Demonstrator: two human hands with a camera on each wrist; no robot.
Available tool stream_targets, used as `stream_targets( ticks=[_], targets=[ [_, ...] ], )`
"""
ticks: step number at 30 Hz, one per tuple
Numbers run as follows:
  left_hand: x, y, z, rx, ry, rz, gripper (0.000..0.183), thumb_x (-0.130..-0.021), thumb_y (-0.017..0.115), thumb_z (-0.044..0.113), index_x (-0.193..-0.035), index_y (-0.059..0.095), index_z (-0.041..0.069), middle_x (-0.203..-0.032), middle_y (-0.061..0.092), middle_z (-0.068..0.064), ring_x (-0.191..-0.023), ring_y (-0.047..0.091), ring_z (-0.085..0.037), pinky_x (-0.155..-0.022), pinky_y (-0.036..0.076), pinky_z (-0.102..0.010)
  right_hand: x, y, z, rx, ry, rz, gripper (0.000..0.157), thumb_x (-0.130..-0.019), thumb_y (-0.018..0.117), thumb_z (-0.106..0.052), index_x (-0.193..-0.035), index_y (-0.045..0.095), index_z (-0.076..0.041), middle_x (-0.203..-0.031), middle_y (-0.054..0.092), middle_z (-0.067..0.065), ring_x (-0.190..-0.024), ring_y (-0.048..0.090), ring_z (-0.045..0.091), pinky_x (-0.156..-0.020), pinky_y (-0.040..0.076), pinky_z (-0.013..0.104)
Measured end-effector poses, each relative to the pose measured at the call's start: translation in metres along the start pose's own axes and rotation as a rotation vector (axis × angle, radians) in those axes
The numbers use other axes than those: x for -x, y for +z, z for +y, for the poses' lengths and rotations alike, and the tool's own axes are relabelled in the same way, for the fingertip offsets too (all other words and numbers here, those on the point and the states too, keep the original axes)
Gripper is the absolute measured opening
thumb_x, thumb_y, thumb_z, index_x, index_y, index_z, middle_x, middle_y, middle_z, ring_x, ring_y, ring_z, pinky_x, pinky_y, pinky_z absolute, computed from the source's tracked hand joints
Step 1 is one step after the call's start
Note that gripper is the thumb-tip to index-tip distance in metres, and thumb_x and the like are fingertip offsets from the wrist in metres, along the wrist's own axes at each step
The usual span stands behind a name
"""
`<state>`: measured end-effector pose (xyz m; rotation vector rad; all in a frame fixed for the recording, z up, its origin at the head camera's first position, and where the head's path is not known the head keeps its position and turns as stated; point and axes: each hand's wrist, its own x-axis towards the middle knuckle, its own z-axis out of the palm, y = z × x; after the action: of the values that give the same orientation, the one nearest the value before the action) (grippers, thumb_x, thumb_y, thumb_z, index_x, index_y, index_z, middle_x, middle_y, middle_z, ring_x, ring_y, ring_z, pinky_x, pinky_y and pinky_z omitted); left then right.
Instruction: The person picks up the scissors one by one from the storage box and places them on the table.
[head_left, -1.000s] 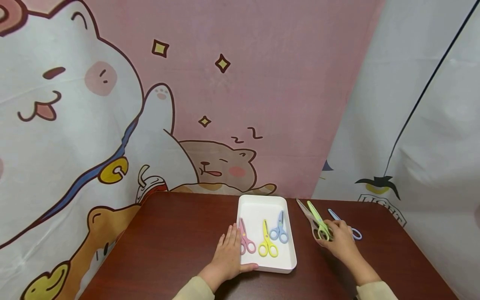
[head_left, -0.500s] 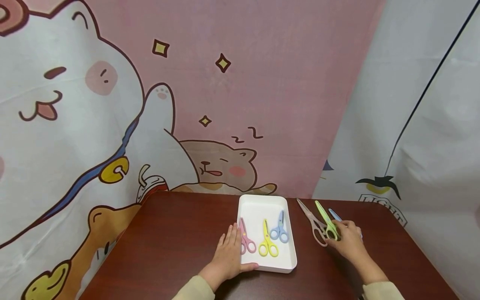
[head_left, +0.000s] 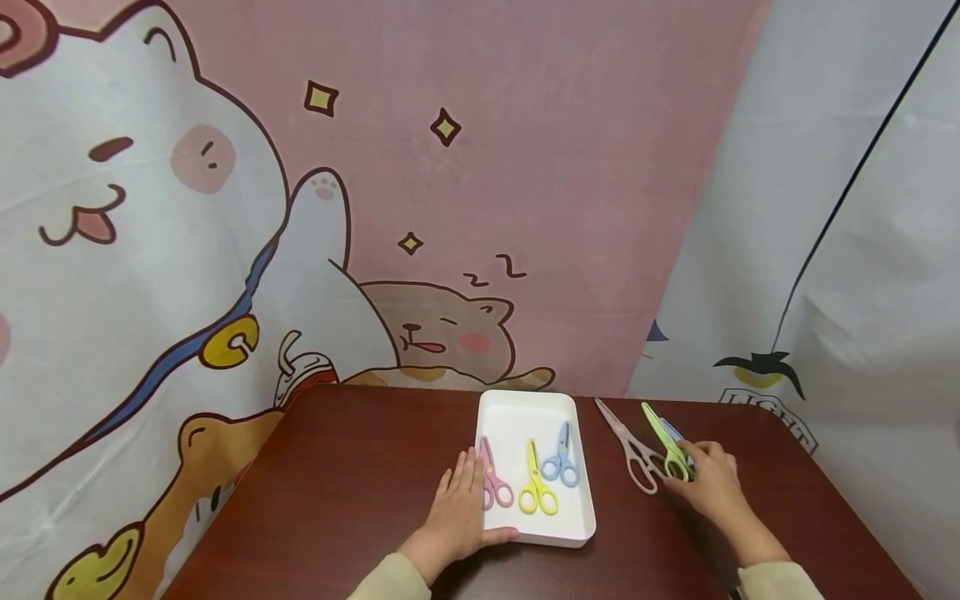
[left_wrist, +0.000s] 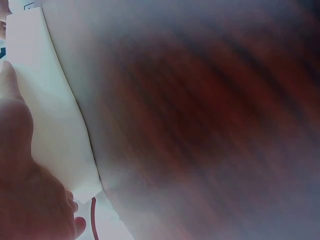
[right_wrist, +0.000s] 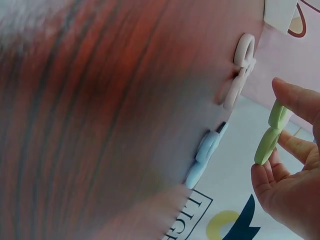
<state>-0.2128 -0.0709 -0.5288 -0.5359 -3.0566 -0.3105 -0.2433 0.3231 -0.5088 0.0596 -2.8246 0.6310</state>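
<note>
My right hand [head_left: 712,483] pinches green scissors [head_left: 666,437] by their handles, blades pointing away from me. In the right wrist view these green scissors [right_wrist: 267,142] hang clear of the tabletop between thumb and fingers. Pale greyish-pink scissors [head_left: 622,433] lie on the table to their left. Blue scissors [right_wrist: 207,147] also rest there, partly hidden behind the right hand in the head view. My left hand [head_left: 453,521] lies along the left side of a white tray [head_left: 517,417], fingers straight, thumb at its near edge. Inside are pink scissors [head_left: 489,468], yellow scissors [head_left: 533,471] and light-blue scissors [head_left: 562,462].
The dark reddish-brown table [head_left: 360,467] runs back to a wall covering [head_left: 570,167] printed with cartoon cats. Its far edge is close behind the tray and the loose scissors. The tray's wall [left_wrist: 55,115] shows beside the left hand in the left wrist view.
My right hand has moved right with the green scissors, drawing them away from the greyish-pink pair and over the blue pair. The greyish-pink scissors shifted slightly. My left hand stays at the tray.
</note>
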Motion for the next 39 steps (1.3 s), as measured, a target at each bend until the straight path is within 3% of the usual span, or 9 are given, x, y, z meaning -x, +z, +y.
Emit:
stream_targets(
  ticks=[25, 39],
  targets=[
    [0.0, 0.001, -0.001, 0.01, 0.001, 0.001, 0.125, -0.065, 0.041, 0.09, -0.149, 0.021, -0.001, -0.157, 0.018, -0.019, -0.145, 0.015, -0.033, -0.113, 0.023, -0.052, -0.003, -0.013, 0.027, 0.022, 0.049, -0.023, 0.066, -0.073, 0.078, -0.021, -0.124, 0.049, 0.009, -0.117, 0.039, 0.04, -0.1, 0.037, 0.055, -0.075, 0.033, 0.057],
    [0.0, 0.004, -0.001, 0.023, 0.003, 0.006, 0.126, -0.064, 0.04, 0.09, -0.148, 0.022, -0.002, -0.156, 0.017, -0.019, -0.145, 0.013, -0.033, -0.113, 0.021, -0.052, -0.003, -0.019, 0.038, 0.026, 0.055, 0.01, 0.064, -0.071, 0.078, -0.019, -0.12, 0.05, 0.01, -0.113, 0.039, 0.039, -0.097, 0.037, 0.052, -0.074, 0.029, 0.053]
  ],
)
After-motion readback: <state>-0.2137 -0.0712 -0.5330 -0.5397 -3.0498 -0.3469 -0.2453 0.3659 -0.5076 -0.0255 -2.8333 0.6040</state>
